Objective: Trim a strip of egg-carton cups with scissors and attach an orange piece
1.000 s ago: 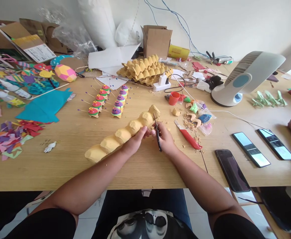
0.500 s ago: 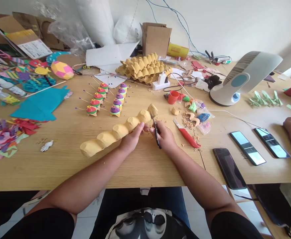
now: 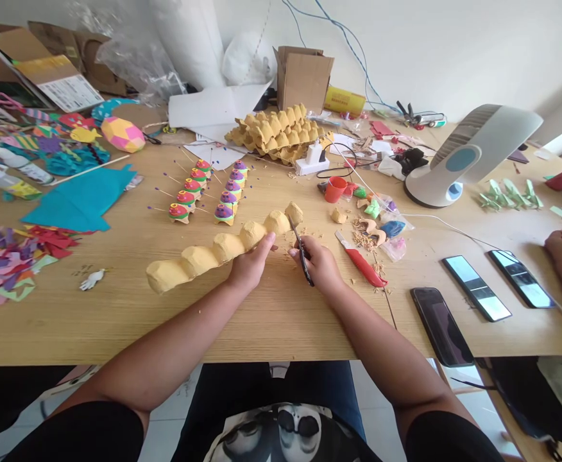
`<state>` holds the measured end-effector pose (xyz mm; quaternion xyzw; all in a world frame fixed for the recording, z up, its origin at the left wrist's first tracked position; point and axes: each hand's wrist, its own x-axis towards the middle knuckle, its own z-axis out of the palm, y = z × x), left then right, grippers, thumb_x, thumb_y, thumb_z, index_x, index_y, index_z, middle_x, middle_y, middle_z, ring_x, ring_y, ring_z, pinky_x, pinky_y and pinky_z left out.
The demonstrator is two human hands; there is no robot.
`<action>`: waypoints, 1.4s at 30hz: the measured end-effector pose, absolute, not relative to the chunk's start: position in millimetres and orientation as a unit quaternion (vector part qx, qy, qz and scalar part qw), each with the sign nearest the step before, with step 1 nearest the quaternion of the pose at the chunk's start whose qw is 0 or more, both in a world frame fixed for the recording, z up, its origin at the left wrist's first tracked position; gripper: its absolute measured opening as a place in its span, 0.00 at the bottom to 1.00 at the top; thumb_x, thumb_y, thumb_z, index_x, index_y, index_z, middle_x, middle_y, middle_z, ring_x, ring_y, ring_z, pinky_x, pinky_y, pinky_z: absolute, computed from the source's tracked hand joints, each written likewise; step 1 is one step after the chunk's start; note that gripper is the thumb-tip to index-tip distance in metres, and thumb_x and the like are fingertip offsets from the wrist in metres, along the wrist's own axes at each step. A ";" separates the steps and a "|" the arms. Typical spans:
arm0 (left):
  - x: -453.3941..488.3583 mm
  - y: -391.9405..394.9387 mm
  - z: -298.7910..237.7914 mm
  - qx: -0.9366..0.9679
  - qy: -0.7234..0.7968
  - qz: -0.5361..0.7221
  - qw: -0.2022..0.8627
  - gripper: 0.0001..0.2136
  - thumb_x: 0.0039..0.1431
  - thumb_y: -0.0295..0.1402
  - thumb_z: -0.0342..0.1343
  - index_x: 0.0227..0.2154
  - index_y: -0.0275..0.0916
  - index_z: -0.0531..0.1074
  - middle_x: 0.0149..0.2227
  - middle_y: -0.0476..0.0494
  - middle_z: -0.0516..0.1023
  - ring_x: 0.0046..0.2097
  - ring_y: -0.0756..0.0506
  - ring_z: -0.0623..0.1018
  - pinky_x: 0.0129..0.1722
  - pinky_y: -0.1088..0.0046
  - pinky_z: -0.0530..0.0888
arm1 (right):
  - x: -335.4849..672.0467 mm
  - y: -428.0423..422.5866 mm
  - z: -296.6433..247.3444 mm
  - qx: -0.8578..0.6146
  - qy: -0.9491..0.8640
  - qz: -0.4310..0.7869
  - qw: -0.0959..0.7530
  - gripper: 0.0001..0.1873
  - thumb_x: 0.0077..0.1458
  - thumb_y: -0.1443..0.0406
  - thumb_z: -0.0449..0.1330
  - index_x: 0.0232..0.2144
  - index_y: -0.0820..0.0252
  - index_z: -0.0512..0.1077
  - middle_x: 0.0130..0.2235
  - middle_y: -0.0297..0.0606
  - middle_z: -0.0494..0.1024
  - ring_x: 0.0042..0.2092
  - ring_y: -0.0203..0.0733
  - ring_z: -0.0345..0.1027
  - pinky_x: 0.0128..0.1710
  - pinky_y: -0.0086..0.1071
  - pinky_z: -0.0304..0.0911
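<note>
Carefully gripped, a yellow egg-carton strip [image 3: 228, 247] of 6 cups slants above the table [image 3: 262, 327] in the left hand [image 3: 249, 263]. The right hand [image 3: 323, 264] holds dark scissors [image 3: 303, 258], blades against the strip beside its far-right cup. The strip's long end seems unsupported; wobbling could tear that cup or slip the blades toward the left hand.

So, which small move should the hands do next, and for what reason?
Probably the right hand should close the scissors gently for a short snip: the blades stand at the narrow joint beside the end cup of the yellow egg-carton strip, while the left hand grips the strip near that end.
</note>
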<state>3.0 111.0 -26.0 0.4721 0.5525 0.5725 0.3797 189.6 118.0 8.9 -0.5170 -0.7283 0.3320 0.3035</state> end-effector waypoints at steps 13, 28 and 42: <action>-5.8 108.8 -3.0 0.520 0.559 0.594 0.254 0.13 0.59 0.47 0.67 0.38 0.42 0.81 0.38 0.42 0.84 0.55 0.36 0.81 0.66 0.58 0.74 | 190.3 119.3 10.1 -0.444 -0.680 0.461 0.357 0.26 0.57 0.40 0.63 0.35 0.55 0.70 0.29 0.29 0.67 0.30 0.37 0.59 0.32 0.31 0.56; -15.6 111.1 -10.5 0.632 0.539 0.503 0.241 0.16 0.55 0.46 0.71 0.42 0.44 0.81 0.47 0.38 0.85 0.58 0.32 0.79 0.64 0.59 0.72 | 191.7 119.5 10.1 -0.424 -0.656 0.500 0.374 0.26 0.58 0.41 0.64 0.35 0.55 0.68 0.28 0.29 0.66 0.31 0.37 0.59 0.32 0.31 0.56; -18.9 122.5 -10.3 0.613 0.513 0.533 0.275 0.13 0.54 0.42 0.72 0.42 0.45 0.83 0.47 0.43 0.86 0.61 0.34 0.78 0.70 0.56 0.66 | 189.5 119.9 14.6 -0.438 -0.633 0.510 0.384 0.29 0.52 0.39 0.68 0.30 0.55 0.66 0.24 0.25 0.59 0.27 0.33 0.50 0.27 0.30 0.48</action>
